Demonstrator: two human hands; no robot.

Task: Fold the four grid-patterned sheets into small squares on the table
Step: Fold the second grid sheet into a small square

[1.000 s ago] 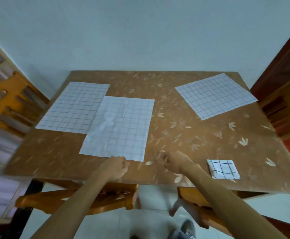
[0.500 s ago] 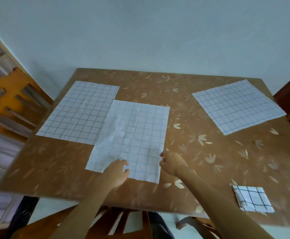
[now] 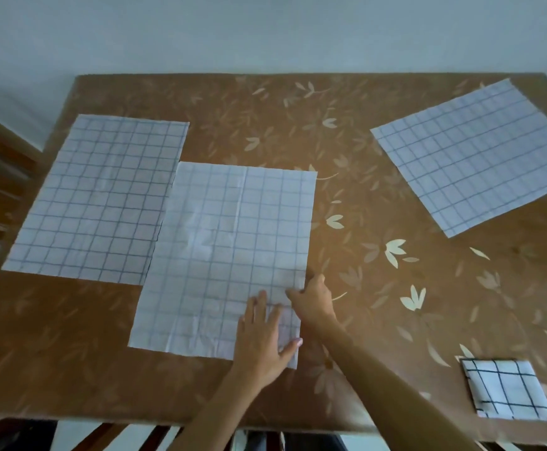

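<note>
White gridded middle sheet [image 3: 226,242] lies flat on the table [image 3: 395,196], its long axis running away from the person and its bulk left of and beyond both hands. Left hand [image 3: 262,336] presses flat on its near right corner. Right hand [image 3: 312,299], just beside, appears to pinch the right edge.

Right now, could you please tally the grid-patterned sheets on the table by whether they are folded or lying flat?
Flat: 3 (left sheet, centre sheet, right sheet)
Folded: 1 (small square)
Total: 4
</note>
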